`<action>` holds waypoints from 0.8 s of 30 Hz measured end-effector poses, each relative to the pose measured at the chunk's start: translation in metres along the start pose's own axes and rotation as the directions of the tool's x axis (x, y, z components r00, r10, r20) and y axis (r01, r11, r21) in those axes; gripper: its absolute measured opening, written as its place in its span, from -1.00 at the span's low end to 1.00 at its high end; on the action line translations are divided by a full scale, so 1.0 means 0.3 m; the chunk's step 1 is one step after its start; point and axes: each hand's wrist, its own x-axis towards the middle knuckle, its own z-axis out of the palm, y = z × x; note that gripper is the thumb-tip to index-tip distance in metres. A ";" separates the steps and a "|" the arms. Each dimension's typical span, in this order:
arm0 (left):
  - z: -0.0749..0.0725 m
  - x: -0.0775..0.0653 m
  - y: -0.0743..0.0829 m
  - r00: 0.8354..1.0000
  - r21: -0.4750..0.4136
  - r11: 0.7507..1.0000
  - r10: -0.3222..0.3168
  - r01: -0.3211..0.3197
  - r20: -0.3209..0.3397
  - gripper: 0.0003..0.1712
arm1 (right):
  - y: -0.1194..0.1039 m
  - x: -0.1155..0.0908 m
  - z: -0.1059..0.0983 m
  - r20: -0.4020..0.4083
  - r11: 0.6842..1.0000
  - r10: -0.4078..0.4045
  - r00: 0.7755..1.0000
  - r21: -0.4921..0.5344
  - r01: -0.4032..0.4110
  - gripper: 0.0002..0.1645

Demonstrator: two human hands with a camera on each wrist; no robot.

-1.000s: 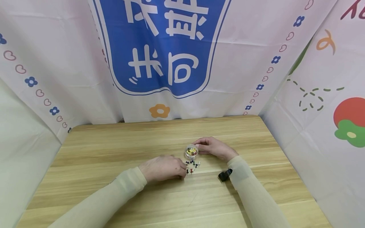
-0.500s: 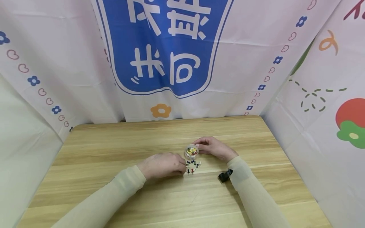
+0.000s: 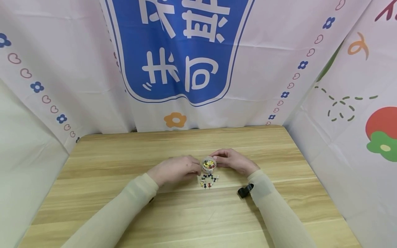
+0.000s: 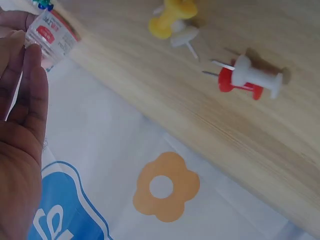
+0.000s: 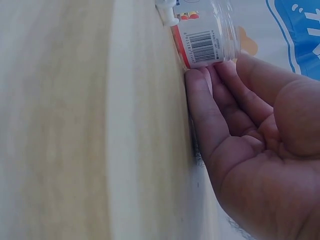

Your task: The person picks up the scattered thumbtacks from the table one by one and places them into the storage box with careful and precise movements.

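Observation:
A small clear round jar [image 3: 209, 172] of coloured push pins stands on the table. My right hand [image 3: 234, 161] holds its right side; the right wrist view shows my thumb and fingers at the labelled jar wall [image 5: 207, 35]. My left hand [image 3: 178, 169] is at the jar's left side. In the left wrist view its fingertips [image 4: 33, 52] come together beside the jar [image 4: 55, 37]; I cannot tell whether they pinch a pin. Just in front of the jar lie several loose pins, among them a red push pin [image 3: 209, 185], a yellow one [image 4: 172, 15] and a white one [image 4: 257, 76].
A black object [image 3: 244, 191] lies beside the right sleeve. Another small dark thing [image 3: 151, 199] shows at the edge of the left sleeve. The wooden table [image 3: 124, 148] ends at a printed cloth [image 3: 257, 75] hanging behind it.
My left hand has moved away from the loose pins, up to the jar's left side, uncovering a yellow pin. The right hand and the jar stay in place.

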 end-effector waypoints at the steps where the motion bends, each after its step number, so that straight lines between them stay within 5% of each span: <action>1: -0.001 0.003 -0.004 1.000 -0.004 1.000 -0.013 0.013 -0.007 -0.86 | 0.000 0.000 0.000 0.001 1.000 -0.001 1.000 0.001 0.001 -0.60; 10: -0.006 0.039 -0.020 0.992 -0.004 0.993 -0.117 0.117 -0.049 -0.86 | -0.002 -0.001 -0.002 0.016 1.000 0.000 1.000 0.017 -0.001 -0.59; 24: -0.007 0.114 -0.021 0.978 0.023 0.982 -0.183 0.187 -0.101 -0.89 | 0.000 0.000 -0.007 0.013 1.000 0.002 1.000 -0.001 -0.002 -0.57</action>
